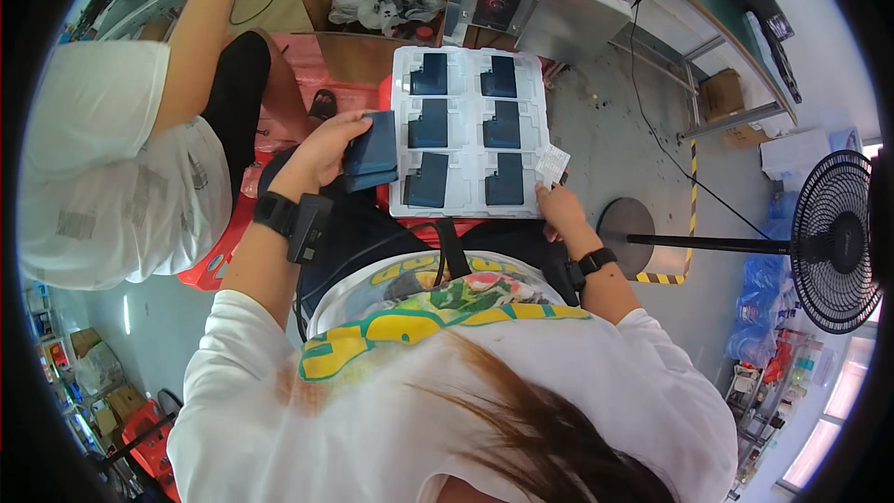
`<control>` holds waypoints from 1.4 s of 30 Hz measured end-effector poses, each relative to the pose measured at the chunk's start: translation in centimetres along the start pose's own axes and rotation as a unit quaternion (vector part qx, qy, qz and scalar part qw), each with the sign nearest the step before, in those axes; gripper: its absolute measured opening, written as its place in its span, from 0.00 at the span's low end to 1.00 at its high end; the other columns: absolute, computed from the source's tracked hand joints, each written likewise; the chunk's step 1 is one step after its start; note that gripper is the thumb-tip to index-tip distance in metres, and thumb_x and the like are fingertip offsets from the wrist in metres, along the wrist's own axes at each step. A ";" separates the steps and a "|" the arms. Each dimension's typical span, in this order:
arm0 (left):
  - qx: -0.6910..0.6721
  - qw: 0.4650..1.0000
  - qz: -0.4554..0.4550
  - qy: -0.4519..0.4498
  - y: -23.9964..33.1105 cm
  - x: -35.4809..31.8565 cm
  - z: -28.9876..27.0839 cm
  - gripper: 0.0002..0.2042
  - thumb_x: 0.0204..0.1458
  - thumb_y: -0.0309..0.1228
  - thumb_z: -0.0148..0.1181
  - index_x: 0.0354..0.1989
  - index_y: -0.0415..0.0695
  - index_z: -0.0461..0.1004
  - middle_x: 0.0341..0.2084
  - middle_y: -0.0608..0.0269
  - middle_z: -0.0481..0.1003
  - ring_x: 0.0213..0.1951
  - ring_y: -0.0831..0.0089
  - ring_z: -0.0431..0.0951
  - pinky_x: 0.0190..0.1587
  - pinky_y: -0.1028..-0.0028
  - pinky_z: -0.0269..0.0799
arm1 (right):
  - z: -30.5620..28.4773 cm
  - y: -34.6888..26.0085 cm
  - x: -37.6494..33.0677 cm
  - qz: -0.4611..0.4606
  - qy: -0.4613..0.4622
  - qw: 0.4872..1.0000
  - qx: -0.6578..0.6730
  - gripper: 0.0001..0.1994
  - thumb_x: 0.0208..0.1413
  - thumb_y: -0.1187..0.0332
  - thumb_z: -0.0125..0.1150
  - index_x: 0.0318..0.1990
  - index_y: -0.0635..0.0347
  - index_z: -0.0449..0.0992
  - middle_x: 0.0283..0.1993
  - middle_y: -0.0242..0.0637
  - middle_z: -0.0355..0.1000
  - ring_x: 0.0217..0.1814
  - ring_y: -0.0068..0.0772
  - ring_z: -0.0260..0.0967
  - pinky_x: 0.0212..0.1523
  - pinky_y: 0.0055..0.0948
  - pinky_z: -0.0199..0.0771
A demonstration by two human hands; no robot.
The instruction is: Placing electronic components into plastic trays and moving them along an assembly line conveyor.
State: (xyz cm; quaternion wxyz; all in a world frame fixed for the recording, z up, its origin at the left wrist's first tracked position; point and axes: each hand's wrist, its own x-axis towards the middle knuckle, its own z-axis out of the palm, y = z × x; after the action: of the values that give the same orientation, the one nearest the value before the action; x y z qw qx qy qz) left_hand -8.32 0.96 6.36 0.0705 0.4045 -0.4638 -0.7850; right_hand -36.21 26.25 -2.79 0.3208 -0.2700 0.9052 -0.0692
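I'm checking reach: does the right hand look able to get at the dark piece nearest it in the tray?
Likely yes: the right hand is beside the tray; nothing covers that dark piece. The white card at its fingers may hamper.

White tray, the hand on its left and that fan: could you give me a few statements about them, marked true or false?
1. The white plastic tray carries six dark-blue pieces. True.
2. They all lie in a single row. False: they lie in two columns of three.
3. The left hand is holding flat dark-blue items. True.
4. A pedestal fan is at the right side of the picture. True.
5. That fan is white. False: it is black.
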 end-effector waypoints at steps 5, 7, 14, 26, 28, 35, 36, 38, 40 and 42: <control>-0.075 0.997 0.006 0.015 -1.1 2.7 0.8 0.14 0.57 0.33 0.46 0.50 0.44 0.66 0.41 0.63 0.72 0.41 0.73 0.75 0.43 0.68 0.73 | -1.7 -1.3 -0.9 0.085 -0.136 0.987 0.014 0.31 0.58 0.49 0.38 0.27 0.78 0.69 0.16 0.52 0.70 0.15 0.42 0.71 0.17 0.36 0.72; -0.099 0.994 -0.008 0.033 -2.1 3.9 0.8 0.14 0.57 0.33 0.45 0.50 0.43 0.66 0.41 0.62 0.73 0.41 0.71 0.75 0.44 0.67 0.73 | -1.7 -1.5 -1.0 0.091 -0.098 0.991 -0.007 0.28 0.56 0.49 0.40 0.41 0.71 0.73 0.33 0.51 0.74 0.36 0.48 0.74 0.39 0.40 0.72; -0.164 0.980 -0.046 0.103 -3.2 5.9 2.3 0.15 0.57 0.34 0.46 0.47 0.36 0.67 0.39 0.59 0.73 0.40 0.68 0.74 0.45 0.67 0.71 | -1.5 -1.1 -0.7 0.063 -0.090 0.994 -0.005 0.31 0.57 0.49 0.39 0.21 0.74 0.71 0.16 0.51 0.71 0.15 0.41 0.71 0.17 0.34 0.72; -0.100 0.994 -0.029 0.026 0.3 9.2 5.9 0.14 0.53 0.35 0.56 0.43 0.40 0.70 0.36 0.63 0.73 0.38 0.73 0.73 0.42 0.70 0.71 | -7.7 -8.6 -1.4 -0.258 -0.062 0.963 0.041 0.30 0.53 0.45 0.49 0.36 0.73 0.70 0.29 0.51 0.72 0.25 0.42 0.73 0.27 0.33 0.72; -0.110 0.992 -0.054 0.024 -0.3 10.2 7.0 0.13 0.52 0.37 0.56 0.42 0.41 0.70 0.35 0.64 0.73 0.37 0.73 0.74 0.39 0.69 0.71 | -6.7 -11.5 0.3 -0.266 0.016 0.958 0.105 0.28 0.53 0.48 0.52 0.38 0.74 0.69 0.29 0.51 0.72 0.21 0.39 0.73 0.22 0.31 0.72; -0.135 0.986 -0.071 0.073 -0.6 13.3 6.3 0.10 0.54 0.34 0.53 0.40 0.42 0.69 0.35 0.63 0.73 0.36 0.71 0.73 0.38 0.68 0.71 | -6.0 -12.4 6.6 -0.116 -0.224 0.859 0.445 0.12 0.49 0.67 0.60 0.30 0.69 0.67 0.22 0.46 0.71 0.16 0.33 0.71 0.12 0.23 0.68; -0.125 0.987 -0.037 0.098 -0.9 14.2 5.8 0.10 0.51 0.32 0.54 0.38 0.39 0.71 0.28 0.64 0.73 0.28 0.72 0.73 0.32 0.71 0.71 | -5.7 -11.9 8.1 -0.115 -0.149 0.861 0.472 0.11 0.50 0.68 0.59 0.29 0.68 0.66 0.22 0.44 0.71 0.17 0.32 0.71 0.11 0.23 0.67; -0.061 0.990 0.020 0.122 -1.1 16.7 4.4 0.10 0.51 0.32 0.54 0.37 0.39 0.72 0.26 0.64 0.73 0.27 0.73 0.73 0.31 0.72 0.69 | -5.3 -11.6 10.2 -0.110 -0.073 0.857 0.498 0.11 0.50 0.68 0.58 0.29 0.67 0.66 0.22 0.42 0.70 0.18 0.31 0.71 0.11 0.22 0.66; 0.084 0.980 0.085 0.160 -0.3 18.6 4.2 0.10 0.49 0.31 0.55 0.36 0.37 0.74 0.23 0.61 0.74 0.25 0.75 0.72 0.29 0.76 0.66 | -5.1 -11.1 11.3 -0.154 0.037 0.902 0.402 0.14 0.51 0.61 0.57 0.29 0.66 0.67 0.23 0.44 0.71 0.22 0.37 0.73 0.16 0.30 0.69; 0.166 0.952 0.172 0.193 0.0 20.5 4.0 0.12 0.49 0.31 0.55 0.37 0.36 0.73 0.24 0.59 0.74 0.25 0.74 0.72 0.28 0.76 0.66 | -5.1 -11.4 11.0 -0.180 0.113 0.953 0.215 0.16 0.51 0.58 0.57 0.30 0.65 0.67 0.24 0.46 0.72 0.24 0.40 0.73 0.20 0.34 0.70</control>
State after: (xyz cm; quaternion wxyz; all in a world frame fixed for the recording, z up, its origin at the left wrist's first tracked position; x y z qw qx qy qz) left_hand -24.68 -6.32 -4.40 0.2245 0.4683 -0.6275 -0.5802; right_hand -41.43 10.48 -1.38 0.2487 -0.3437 0.8355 -0.3494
